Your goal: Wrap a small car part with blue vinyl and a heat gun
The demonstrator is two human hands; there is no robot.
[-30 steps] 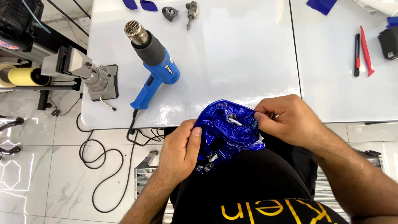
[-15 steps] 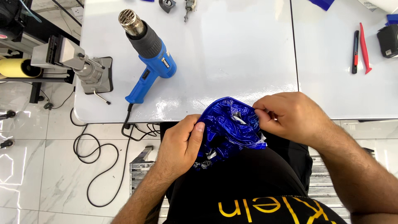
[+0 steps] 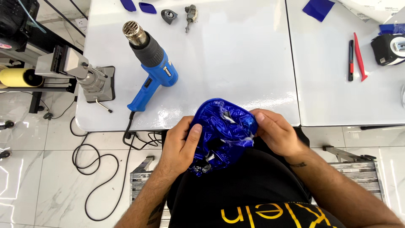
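Observation:
Both hands hold a rounded part wrapped in glossy, crinkled blue film (image 3: 223, 126) just in front of the white table's near edge (image 3: 190, 120), above my lap. My left hand (image 3: 179, 145) cups its left side with the thumb pressed on the film. My right hand (image 3: 276, 133) grips its right edge, fingers pinching the film. Small bare patches of the dark part show through the film. A blue and black heat gun (image 3: 149, 63) lies on the table to the upper left of my hands.
A vise (image 3: 80, 74) is clamped at the table's left edge. Small dark parts (image 3: 168, 16) and blue film scraps (image 3: 147, 7) lie at the far edge. On the right table lie a red tool (image 3: 360, 57), a black knife (image 3: 350, 59) and a tape roll (image 3: 390, 48). A cable (image 3: 97, 169) loops on the floor.
The view has shifted a little; both hands with the blue-wrapped part stay at the table edge, with the right fingers working slightly along the film's right edge.

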